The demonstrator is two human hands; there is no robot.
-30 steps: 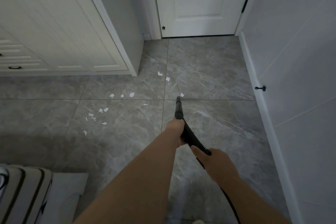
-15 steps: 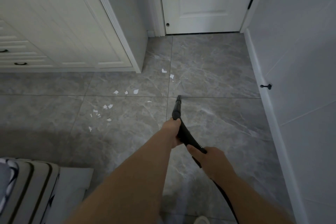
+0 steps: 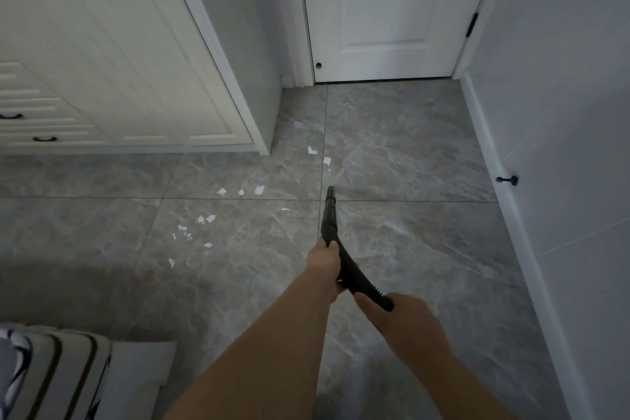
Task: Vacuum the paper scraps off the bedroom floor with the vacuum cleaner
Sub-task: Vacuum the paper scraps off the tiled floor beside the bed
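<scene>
I hold a black vacuum wand (image 3: 330, 215) with both hands, its nozzle tip low over the grey tiled floor (image 3: 409, 249) at a tile joint. My left hand (image 3: 325, 264) grips the wand's middle; my right hand (image 3: 405, 320) grips the handle end nearer to me. Several white paper scraps lie on the floor left of and beyond the nozzle: two scraps (image 3: 312, 150) near the wardrobe corner, three scraps (image 3: 259, 190) in a row farther left, and a scattered cluster (image 3: 201, 227) at the left.
A white wardrobe (image 3: 102, 61) with drawers fills the upper left, and its corner juts into the floor. A shut white door (image 3: 385, 10) stands ahead. The right wall carries a black door stopper (image 3: 508, 180). Striped bedding (image 3: 51, 375) lies at the bottom left.
The scrap that lay just right of the nozzle tip a second ago is gone. The view has tilted up slightly toward the door; the nozzle stays near the tile joint.
</scene>
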